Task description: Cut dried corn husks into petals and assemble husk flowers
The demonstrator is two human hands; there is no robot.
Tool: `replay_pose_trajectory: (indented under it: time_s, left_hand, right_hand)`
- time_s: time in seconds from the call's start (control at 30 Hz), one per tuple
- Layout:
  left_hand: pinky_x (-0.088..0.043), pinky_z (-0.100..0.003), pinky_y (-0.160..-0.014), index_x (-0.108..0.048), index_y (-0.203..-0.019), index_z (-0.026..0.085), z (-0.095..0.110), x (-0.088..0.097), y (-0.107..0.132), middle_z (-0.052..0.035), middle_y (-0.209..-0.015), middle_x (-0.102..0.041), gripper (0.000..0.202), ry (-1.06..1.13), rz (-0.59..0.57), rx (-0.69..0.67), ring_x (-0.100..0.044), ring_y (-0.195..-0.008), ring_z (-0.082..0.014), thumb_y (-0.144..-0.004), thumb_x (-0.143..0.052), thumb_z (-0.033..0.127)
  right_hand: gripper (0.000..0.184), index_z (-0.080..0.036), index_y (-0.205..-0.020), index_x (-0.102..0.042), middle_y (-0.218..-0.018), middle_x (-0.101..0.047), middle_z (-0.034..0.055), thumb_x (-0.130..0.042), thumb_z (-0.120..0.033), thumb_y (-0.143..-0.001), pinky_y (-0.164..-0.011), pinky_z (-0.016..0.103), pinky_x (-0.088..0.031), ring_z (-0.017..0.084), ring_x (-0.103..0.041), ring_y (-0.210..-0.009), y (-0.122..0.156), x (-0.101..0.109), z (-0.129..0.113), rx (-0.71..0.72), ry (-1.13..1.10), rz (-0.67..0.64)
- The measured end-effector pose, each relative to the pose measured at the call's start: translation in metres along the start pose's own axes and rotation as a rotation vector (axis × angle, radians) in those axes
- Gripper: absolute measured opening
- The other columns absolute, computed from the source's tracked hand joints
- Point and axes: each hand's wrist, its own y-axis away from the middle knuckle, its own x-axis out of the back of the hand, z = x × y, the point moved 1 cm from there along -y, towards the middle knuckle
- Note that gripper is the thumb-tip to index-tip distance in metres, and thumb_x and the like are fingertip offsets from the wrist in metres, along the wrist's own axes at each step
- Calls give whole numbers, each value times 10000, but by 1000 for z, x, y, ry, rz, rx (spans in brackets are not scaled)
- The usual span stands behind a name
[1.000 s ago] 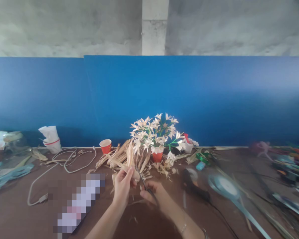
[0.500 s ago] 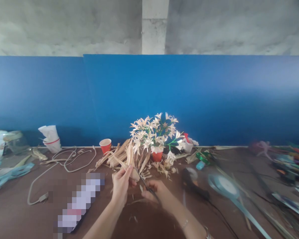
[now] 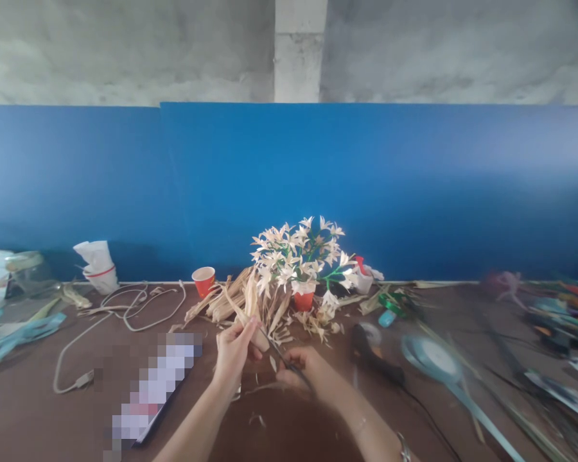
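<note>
My left hand [image 3: 234, 350] pinches a pale dried husk strip [image 3: 243, 314] that points up and to the left. Closed round a pair of scissors [image 3: 282, 356], my right hand [image 3: 306, 371] keeps the blades against the strip's lower end. Small husk scraps [image 3: 257, 420] lie on the brown table [image 3: 38, 410] below both hands. Just behind them is a heap of dried husks [image 3: 236, 298] and a red cup with white husk flowers [image 3: 301, 256].
A second red cup [image 3: 203, 280], a white cable [image 3: 125, 311] and stacked white cups [image 3: 97, 266] stand at the back left. A blurred flat object [image 3: 151, 391] lies left of my arm. A black glue gun [image 3: 373, 359], ribbon rolls [image 3: 431, 359] and coloured clutter fill the right.
My left hand has turned the husk strip so its tip now points up and left. The right hand with the scissors has shifted slightly right; the view has barely moved.
</note>
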Motion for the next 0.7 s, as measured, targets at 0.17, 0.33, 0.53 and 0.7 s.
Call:
replay_pose_trajectory:
  time_s: [0.17,0.33,0.53,0.7]
  left_hand:
    - [-307,-160,-287,-661,-659,107,7,0,2,7,-307,-529,404,-37,-8,18,-463,-260,-97,-633,-647,510]
    - [-302,-162,-273,-649,-638,109,8,2,0,-2,-348,-562,405,-78,-102,6,-463,-252,-93,-647,-629,513]
    - [-284,-156,-272,-636,-656,114,7,6,-4,-26,-378,-603,406,-130,-236,-9,-450,-244,-83,-678,-599,518]
    - [-251,-153,-269,-625,-655,116,4,9,-7,-21,-371,-589,420,-198,-259,-11,-447,-247,-83,-685,-586,534]
  right_hand:
    - [385,-139,-725,-595,-555,-489,-41,-662,-512,-656,-444,181,-338,68,-410,-471,1,2,-3,-52,46,-6]
    - [388,-141,-761,-608,-516,-484,-50,-650,-516,-669,-394,168,-297,52,-378,-409,3,8,-2,-118,72,-70]
    - [380,-134,-740,-629,-538,-517,-33,-672,-501,-653,-464,182,-360,75,-453,-471,2,13,3,-87,105,-99]
    - [373,-139,-743,-629,-543,-527,-35,-704,-483,-620,-479,189,-373,83,-470,-481,1,14,5,-109,129,-101]
